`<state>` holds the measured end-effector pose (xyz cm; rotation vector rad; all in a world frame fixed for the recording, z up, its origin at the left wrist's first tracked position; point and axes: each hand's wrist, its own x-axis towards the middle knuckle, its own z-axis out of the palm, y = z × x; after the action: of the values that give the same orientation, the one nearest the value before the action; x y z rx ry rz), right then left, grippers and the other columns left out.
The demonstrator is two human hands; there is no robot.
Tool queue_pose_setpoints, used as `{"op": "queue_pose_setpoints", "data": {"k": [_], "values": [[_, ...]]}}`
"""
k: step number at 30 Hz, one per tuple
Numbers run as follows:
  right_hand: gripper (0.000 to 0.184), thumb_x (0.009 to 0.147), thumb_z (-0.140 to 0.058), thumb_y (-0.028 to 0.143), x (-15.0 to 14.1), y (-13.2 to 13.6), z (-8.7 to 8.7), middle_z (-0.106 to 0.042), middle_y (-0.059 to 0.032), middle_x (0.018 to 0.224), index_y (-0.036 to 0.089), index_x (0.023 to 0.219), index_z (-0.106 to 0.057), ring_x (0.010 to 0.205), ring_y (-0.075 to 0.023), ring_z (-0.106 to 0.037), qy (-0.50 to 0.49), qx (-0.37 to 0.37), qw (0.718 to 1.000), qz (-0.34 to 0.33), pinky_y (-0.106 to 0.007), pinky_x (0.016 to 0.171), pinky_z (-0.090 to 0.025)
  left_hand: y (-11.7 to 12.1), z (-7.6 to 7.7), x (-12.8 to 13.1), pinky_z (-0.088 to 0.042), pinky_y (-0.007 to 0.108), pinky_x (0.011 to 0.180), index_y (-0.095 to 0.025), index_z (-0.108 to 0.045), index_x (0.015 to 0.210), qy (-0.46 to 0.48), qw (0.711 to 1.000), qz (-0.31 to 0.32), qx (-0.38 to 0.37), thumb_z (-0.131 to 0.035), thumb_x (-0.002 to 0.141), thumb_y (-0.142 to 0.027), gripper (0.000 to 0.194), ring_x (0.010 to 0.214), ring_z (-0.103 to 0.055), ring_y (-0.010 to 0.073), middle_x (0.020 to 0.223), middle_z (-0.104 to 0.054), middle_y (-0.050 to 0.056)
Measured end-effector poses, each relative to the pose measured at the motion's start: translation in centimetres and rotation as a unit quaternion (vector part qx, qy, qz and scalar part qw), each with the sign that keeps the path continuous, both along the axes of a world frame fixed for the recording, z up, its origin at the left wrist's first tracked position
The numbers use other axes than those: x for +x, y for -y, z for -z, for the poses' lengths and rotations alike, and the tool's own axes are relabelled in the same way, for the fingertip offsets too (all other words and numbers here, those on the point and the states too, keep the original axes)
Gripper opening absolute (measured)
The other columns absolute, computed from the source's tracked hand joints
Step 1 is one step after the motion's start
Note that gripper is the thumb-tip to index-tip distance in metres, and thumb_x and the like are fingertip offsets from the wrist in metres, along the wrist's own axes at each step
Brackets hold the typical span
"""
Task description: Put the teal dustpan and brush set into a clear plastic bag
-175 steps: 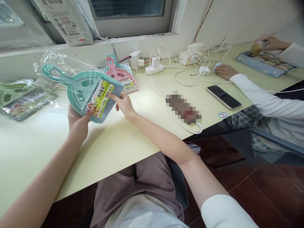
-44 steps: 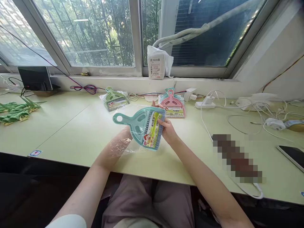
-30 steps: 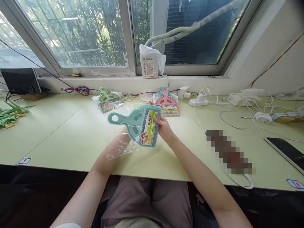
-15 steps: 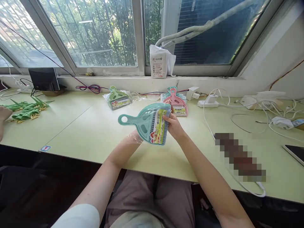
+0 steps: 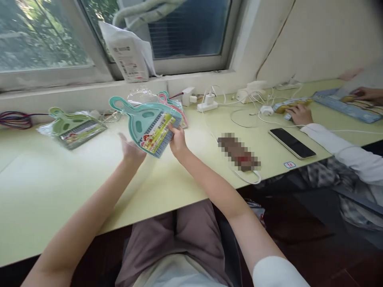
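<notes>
A turquoise dustpan (image 5: 138,124) with a grey-bristled brush (image 5: 176,120) and a printed yellow-green label is held up above the table, its handle towards the upper left. My right hand (image 5: 178,141) grips it at the brush edge, thumb over the label. Beside and partly behind its lower left edge is my left hand (image 5: 131,150), fingers apart; whether it touches the dustpan I cannot tell. A green dustpan set (image 5: 72,123) in clear wrap lies to the left. Behind the held one, a pink dustpan (image 5: 179,108) shows in part.
A white power strip (image 5: 207,106) and tangled cables lie along the wall. At right are a phone (image 5: 292,142), a pixelated object (image 5: 239,152) with a white cable, and another person's hand (image 5: 301,114) on a yellow packet. A bagged box (image 5: 128,59) stands on the sill.
My view has swung right, bringing another person's arms into sight. The dustpan has tilted, handle higher. My left hand has come out from behind it, to its left side.
</notes>
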<state>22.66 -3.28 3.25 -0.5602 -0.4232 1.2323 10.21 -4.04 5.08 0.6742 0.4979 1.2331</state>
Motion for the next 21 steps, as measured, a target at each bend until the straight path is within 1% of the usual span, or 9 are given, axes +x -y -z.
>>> {"op": "queue_pose_setpoints", "data": {"k": [2, 3, 4, 6, 8, 12, 16, 19, 21], "values": [[0.02, 0.081, -0.067, 0.023, 0.1, -0.4, 0.4, -0.072, -0.0018, 0.095, 0.02, 0.1, -0.061, 0.094, -0.0174, -0.067, -0.009, -0.017, 1.0, 0.02, -0.035, 0.089, -0.054, -0.1, 0.7, -1.5, -0.049, 0.047, 0.101, -0.011, -0.06, 0.116, -0.024, 1.0, -0.006, 0.012, -0.044, 0.083, -0.075, 0.074, 0.127, -0.051, 0.0323, 0.127, -0.062, 0.017], [0.021, 0.081, -0.067, 0.023, 0.0, -0.4, 0.6, -0.072, -0.0019, 0.096, 0.02, 0.1, -0.061, 0.094, -0.017, -0.066, -0.011, -0.024, 0.999, 0.024, -0.034, 0.09, -0.054, 0.0, 1.1, -2.0, -0.048, 0.044, 0.103, -0.011, -0.061, 0.113, -0.059, 0.998, -0.022, 0.025, -0.05, 0.083, -0.072, 0.068, 0.129, -0.05, 0.0313, 0.124, -0.065, 0.014], [0.02, 0.081, -0.067, 0.024, -0.2, -0.4, 0.8, -0.072, -0.002, 0.096, 0.02, 0.101, -0.061, 0.093, -0.0167, -0.066, -0.012, -0.028, 0.999, 0.025, -0.034, 0.09, -0.054, 0.1, 1.5, -2.2, -0.048, 0.04, 0.104, -0.013, -0.062, 0.109, -0.099, 0.994, -0.043, 0.031, -0.061, 0.082, -0.062, 0.056, 0.129, -0.05, 0.0295, 0.119, -0.068, 0.011], [0.019, 0.082, -0.066, 0.024, -0.6, -0.4, 1.1, -0.071, -0.0017, 0.096, 0.021, 0.101, -0.062, 0.091, -0.0159, -0.066, -0.012, -0.032, 0.999, 0.028, -0.033, 0.09, -0.053, 0.5, 2.2, -1.9, -0.049, 0.035, 0.103, -0.015, -0.064, 0.101, -0.167, 0.981, -0.085, 0.038, -0.077, 0.076, -0.034, 0.034, 0.125, -0.054, 0.0267, 0.109, -0.072, 0.005], [0.019, 0.083, -0.063, 0.023, -0.8, -0.3, 1.3, -0.071, -0.0011, 0.095, 0.021, 0.101, -0.062, 0.089, -0.0151, -0.066, -0.008, -0.034, 0.999, 0.04, -0.033, 0.09, -0.053, 1.0, 2.9, -0.8, -0.052, 0.035, 0.101, -0.016, -0.065, 0.098, -0.194, 0.975, -0.098, 0.041, -0.081, 0.069, -0.02, 0.033, 0.121, -0.058, 0.0266, 0.105, -0.073, 0.003], [0.02, 0.083, -0.061, 0.022, -0.4, -0.3, 1.6, -0.071, 0.0002, 0.094, 0.022, 0.103, -0.061, 0.089, -0.0137, -0.065, 0.01, -0.035, 0.997, 0.068, -0.031, 0.09, -0.051, 2.0, 4.1, 0.7, -0.055, 0.033, 0.097, -0.018, -0.067, 0.107, -0.222, 0.973, -0.039, 0.038, -0.081, 0.069, -0.022, 0.04, 0.122, -0.059, 0.026, 0.117, -0.07, 0.007], [0.021, 0.082, -0.059, 0.021, -0.2, -0.6, 1.7, -0.071, -0.0001, 0.094, 0.022, 0.103, -0.061, 0.09, -0.0136, -0.065, 0.026, -0.044, 0.996, 0.073, -0.03, 0.09, -0.051, 1.6, 4.5, 0.0, -0.057, 0.033, 0.091, -0.019, -0.067, 0.111, -0.24, 0.97, 0.001, 0.039, -0.08, 0.071, -0.027, 0.043, 0.12, -0.06, 0.0275, 0.122, -0.068, 0.008], [0.023, 0.082, -0.058, 0.017, -0.2, -0.8, 1.7, -0.071, -0.0002, 0.094, 0.022, 0.105, -0.06, 0.089, -0.0139, -0.066, 0.006, -0.046, 0.996, 0.072, -0.031, 0.089, -0.052, 0.5, 4.6, -1.0, -0.057, 0.034, 0.091, -0.019, -0.067, 0.113, -0.228, 0.971, 0.007, 0.067, -0.076, 0.076, -0.039, 0.043, 0.118, -0.062, 0.0275, 0.12, -0.069, 0.009], [0.025, 0.082, -0.057, 0.016, -0.2, -0.8, 1.9, -0.071, 0.0001, 0.092, 0.022, 0.105, -0.06, 0.089, -0.0143, -0.066, -0.002, -0.04, 0.997, 0.072, -0.032, 0.09, -0.052, -0.4, 4.6, -1.6, -0.057, 0.034, 0.091, -0.017, -0.068, 0.109, -0.219, 0.973, -0.014, 0.075, -0.074, 0.076, -0.043, 0.042, 0.113, -0.064, 0.0269, 0.113, -0.071, 0.009]]}}
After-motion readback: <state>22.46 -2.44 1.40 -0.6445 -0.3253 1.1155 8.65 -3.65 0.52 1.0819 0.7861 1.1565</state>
